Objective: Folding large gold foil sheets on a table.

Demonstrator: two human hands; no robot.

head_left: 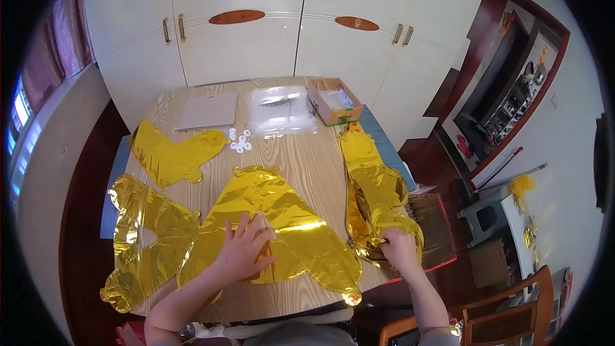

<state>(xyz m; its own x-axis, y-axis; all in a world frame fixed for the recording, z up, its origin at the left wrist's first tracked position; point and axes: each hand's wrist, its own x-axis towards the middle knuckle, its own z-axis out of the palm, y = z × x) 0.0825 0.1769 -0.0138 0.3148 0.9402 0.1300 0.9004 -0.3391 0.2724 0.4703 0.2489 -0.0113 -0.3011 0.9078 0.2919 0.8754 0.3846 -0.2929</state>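
Room: white cabinet doors [359, 0] are set along the far side; a doorway is seen at far right.
Tabletop: light wood-grain table [307, 166]; far edge is lined by a pale flat board [208, 114], a clear plastic stack [280, 115] and a small cardboard box [334, 112].
Table edges: right edge is partly covered by foil; left edge is bordered by a blue-grey strip; near edge is partly hidden by forearms and foil.
Open room: wood grain is shown between the middle foil and the right foil, and beyond the middle foil's top; the left side is taken up by foil.
Middle foil: gold foil piece [256, 195] is laid flat at table centre, toward the near edge; shiny, wrinkled, one arm slanted to the lower right with a rounded tip.
Right foil: gold foil piece [366, 154] is bunched and bulged along the right edge, glossy folds.
Other foils: a flat gold shape [170, 237] at left, another [173, 154] behind it.
White rings: small cluster [240, 148] is placed beside the rear-left foil.
Left hand: fingers spread, palm down [246, 247], rested on the middle foil; pinching underneath cannot be told.
Right hand: fingers curled in [398, 250], right foil's near part is gripped.
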